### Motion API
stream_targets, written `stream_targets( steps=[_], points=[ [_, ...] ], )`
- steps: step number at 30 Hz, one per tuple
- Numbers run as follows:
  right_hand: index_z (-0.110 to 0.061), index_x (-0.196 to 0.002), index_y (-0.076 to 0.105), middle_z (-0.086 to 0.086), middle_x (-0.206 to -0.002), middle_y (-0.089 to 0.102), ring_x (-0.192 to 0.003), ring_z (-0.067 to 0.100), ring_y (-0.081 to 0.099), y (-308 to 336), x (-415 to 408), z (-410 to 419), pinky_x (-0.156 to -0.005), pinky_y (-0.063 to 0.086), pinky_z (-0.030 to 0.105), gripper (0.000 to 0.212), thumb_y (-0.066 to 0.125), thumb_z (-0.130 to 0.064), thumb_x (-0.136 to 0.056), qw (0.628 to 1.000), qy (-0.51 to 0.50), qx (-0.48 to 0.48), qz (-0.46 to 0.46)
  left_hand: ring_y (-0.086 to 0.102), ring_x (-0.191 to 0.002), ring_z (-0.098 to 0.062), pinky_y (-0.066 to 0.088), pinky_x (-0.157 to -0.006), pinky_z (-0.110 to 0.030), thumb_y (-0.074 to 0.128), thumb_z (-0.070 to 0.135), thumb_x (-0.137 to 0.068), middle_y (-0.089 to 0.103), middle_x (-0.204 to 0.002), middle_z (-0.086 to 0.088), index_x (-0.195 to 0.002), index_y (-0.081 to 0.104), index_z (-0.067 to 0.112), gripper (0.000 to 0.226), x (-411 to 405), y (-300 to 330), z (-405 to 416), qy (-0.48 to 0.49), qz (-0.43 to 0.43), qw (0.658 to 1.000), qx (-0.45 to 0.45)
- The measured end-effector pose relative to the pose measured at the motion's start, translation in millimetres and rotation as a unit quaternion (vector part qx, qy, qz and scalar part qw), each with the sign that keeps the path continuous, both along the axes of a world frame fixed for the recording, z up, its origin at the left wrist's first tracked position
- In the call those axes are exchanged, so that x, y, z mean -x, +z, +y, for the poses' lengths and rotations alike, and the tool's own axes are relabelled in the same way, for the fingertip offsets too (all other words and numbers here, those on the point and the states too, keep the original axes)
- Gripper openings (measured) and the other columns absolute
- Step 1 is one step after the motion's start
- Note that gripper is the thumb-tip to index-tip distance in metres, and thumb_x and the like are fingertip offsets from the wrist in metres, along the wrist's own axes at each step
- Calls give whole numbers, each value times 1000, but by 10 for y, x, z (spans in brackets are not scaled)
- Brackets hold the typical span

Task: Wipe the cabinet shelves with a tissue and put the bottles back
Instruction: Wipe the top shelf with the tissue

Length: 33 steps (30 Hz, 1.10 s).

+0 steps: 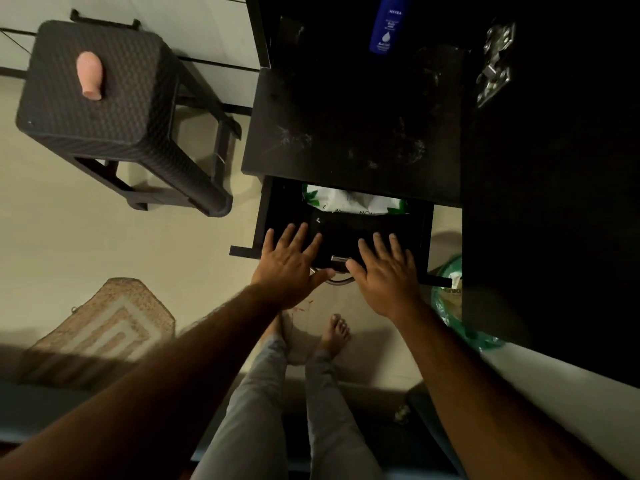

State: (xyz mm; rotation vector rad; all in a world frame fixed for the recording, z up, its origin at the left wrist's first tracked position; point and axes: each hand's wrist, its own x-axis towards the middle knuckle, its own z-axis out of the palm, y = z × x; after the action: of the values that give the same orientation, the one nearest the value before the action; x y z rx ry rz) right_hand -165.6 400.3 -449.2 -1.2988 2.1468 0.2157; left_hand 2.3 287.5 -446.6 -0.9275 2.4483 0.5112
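A black cabinet shelf (pixel 353 126), dusty and smeared, lies below me. Far back on it stands a blue lotion bottle (pixel 387 24). Under the shelf a black drawer (pixel 266 216) is pulled out, and a white-and-green pack of wipes (pixel 356 200) lies inside at the back. My left hand (pixel 289 263) and my right hand (pixel 388 268) hover flat with fingers spread over the drawer's front edge, either side of its metal handle (pixel 337 261). Neither hand holds anything. A pink bottle (pixel 90 75) lies on a dark woven stool (pixel 104 109) at the left.
An open cabinet door with a metal hinge (pixel 495 64) fills the right side. A green plastic bag (pixel 450 299) sits on the floor beside the drawer. A patterned mat (pixel 104 327) lies at lower left. My bare feet stand just before the drawer.
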Motion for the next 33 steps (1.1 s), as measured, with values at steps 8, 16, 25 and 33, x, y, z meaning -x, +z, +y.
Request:
stream_targets(
  steps=[8,16,25,33],
  points=[
    [-27,-155,18,4,-164,11,-151,26,-1,99,-311,406,-119,2,48,65,18,-60,-99,999,9,-31,-15,-5,-151,-23,-3,-120,-51,-10,79,-75,-3,-164,-4,-155,2,29,95,-302,29,427,14,-20,999,-41],
    [-12,-133,55,11,-137,55,-128,30,46,206,-252,287,-101,37,38,45,45,-40,-100,990,-95,84,-59,39,-137,-25,35,-108,-43,51,52,-93,39,-152,-4,-147,38,24,62,-216,167,332,98,105,987,-73],
    [-19,-105,68,8,-107,65,-104,28,58,8,154,-687,-73,47,31,18,57,-13,-91,981,-126,146,8,50,-124,-28,49,-96,-44,60,35,-94,49,-140,-7,-141,47,25,50,382,-58,-302,100,153,983,14],
    [-22,-102,68,5,-104,65,-99,27,58,-367,50,-902,-62,34,32,22,55,-9,-90,991,-49,93,83,51,-120,-29,50,-93,-42,64,28,-92,50,-134,-10,-137,50,26,48,380,-294,-326,134,163,977,10]
  ],
)
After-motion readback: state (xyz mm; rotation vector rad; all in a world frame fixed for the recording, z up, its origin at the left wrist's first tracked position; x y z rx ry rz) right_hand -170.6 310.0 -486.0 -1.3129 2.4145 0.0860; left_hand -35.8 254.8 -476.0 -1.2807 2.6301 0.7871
